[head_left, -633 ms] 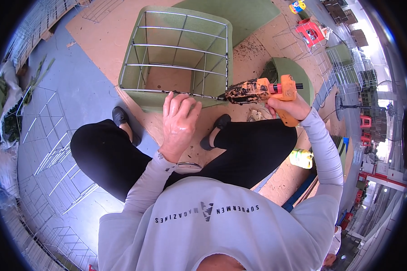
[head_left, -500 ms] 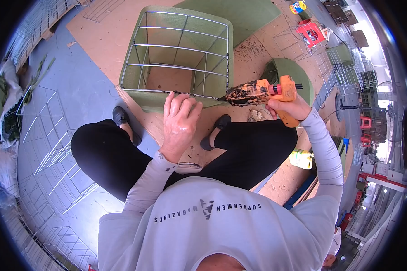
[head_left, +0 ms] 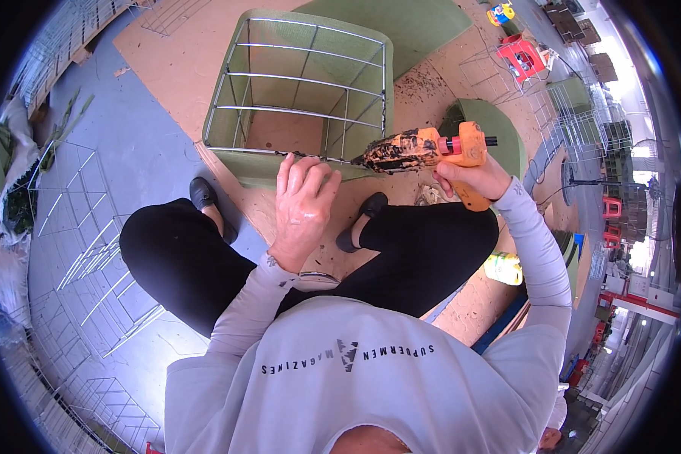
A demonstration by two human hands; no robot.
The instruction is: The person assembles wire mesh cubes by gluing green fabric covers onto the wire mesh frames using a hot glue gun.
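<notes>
One view, from the head camera, looks down on a seated person in a pale grey long-sleeved top and black trousers, knees spread, black shoes on a plywood floor board.

The right hand is clenched round the grip of an orange glue gun, whose dirty, blackened nozzle points left at the near lower rail of a wire frame box. That box stands on the board just ahead of the feet, its sides lined with green fabric and its top open.

The left hand rests knuckles-up against the same near rail, fingers curled down on the green edge just left of the nozzle; whether it pinches the fabric or only presses it I cannot tell.

Loose flat wire grids lie on the grey floor to the left. A red plastic stool stands well apart at the upper right, and a yellow-green bottle lies near the right thigh.
</notes>
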